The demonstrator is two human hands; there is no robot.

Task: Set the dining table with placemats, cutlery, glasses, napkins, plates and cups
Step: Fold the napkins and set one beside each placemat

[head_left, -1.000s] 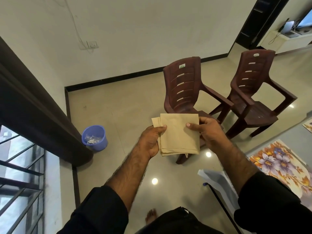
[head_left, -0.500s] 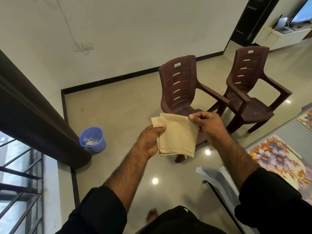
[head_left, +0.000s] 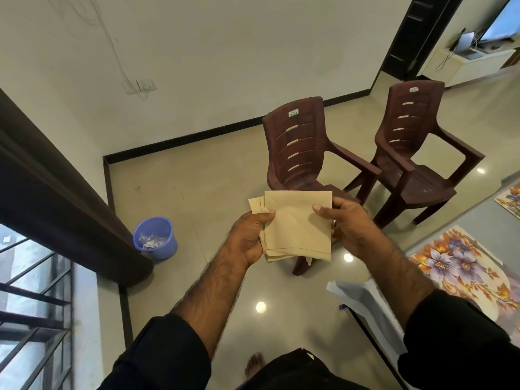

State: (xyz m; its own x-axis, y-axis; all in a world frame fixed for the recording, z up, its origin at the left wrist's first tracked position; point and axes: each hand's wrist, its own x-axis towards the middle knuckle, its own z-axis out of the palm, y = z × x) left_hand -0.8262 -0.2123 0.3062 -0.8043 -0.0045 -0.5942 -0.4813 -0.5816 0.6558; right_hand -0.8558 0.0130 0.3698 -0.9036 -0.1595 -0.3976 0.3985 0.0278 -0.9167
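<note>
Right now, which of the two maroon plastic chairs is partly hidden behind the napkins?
The left maroon plastic chair, its seat behind the folded beige napkins; the right chair stands clear.

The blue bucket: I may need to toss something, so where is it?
In the head view, the blue bucket stands on the floor at left, against the dark curtain, left of the left hand.

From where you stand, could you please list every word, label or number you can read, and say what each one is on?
"DELUX": lower line of the green and white sticker at the top of the nearer brown chair; the smaller line above it is too small to read.
Sticker on the farther brown chair: too small to read.
Beige napkins: no text shows.
</note>
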